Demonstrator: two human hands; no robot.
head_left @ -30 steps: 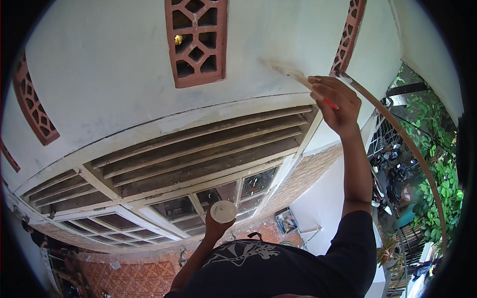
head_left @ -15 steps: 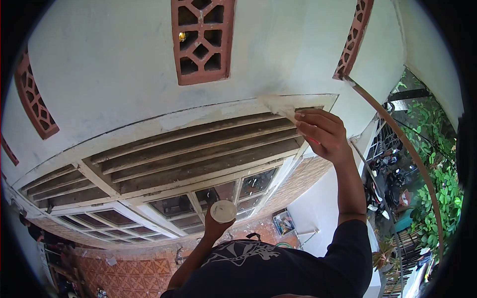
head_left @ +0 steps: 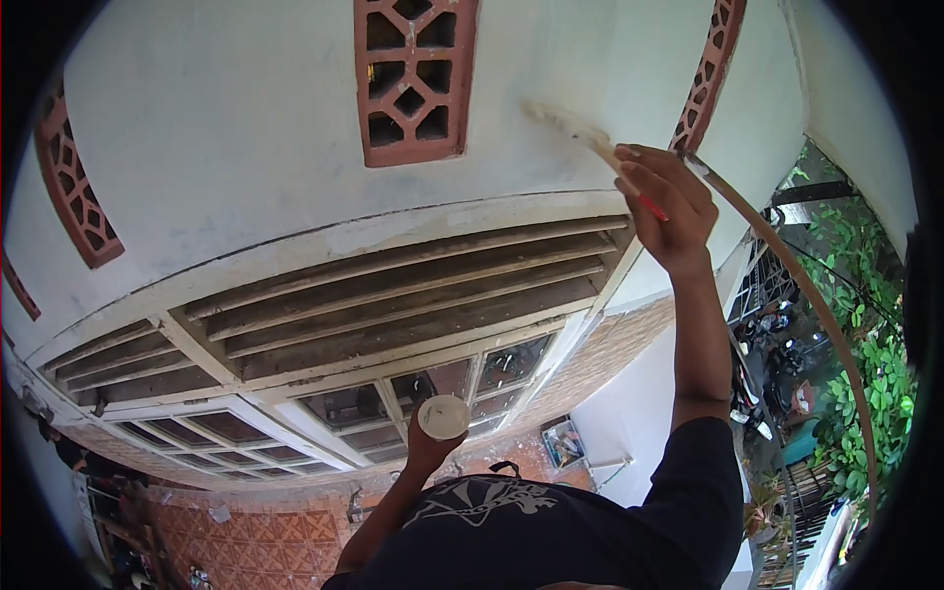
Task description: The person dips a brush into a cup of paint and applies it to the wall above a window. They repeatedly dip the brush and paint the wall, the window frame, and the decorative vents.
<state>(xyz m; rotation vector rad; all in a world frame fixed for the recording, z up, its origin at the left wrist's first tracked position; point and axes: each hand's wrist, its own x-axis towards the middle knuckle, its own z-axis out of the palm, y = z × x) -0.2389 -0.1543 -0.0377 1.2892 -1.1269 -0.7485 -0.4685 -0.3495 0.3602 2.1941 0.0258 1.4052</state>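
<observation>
In the upper right of the head view my right hand [head_left: 676, 208] is closed round a paintbrush [head_left: 594, 136]. Its pale bristles point up and left, close over the off-white wall [head_left: 551, 59], and the red end of its handle shows below my fingers. Lower down, in front of my chest, my left hand [head_left: 429, 452] grips a white cup [head_left: 443, 418] with pale contents, its top facing up at me. Beneath the brush runs the cream window frame [head_left: 413, 231] with wooden louvre slats [head_left: 413, 270], stained and worn.
Reddish-brown vent blocks [head_left: 417, 84] are set in the wall. A brown hose [head_left: 801, 280] curves down at the right, beside green plants [head_left: 875, 364] and parked motorbikes. Glass window panes [head_left: 339, 408] sit below the slats, and orange tiles [head_left: 246, 536] cover the floor far below.
My right hand has moved up with the paintbrush, from the window frame's upper edge to the wall above it. The cup in my left hand has stayed about where it was.
</observation>
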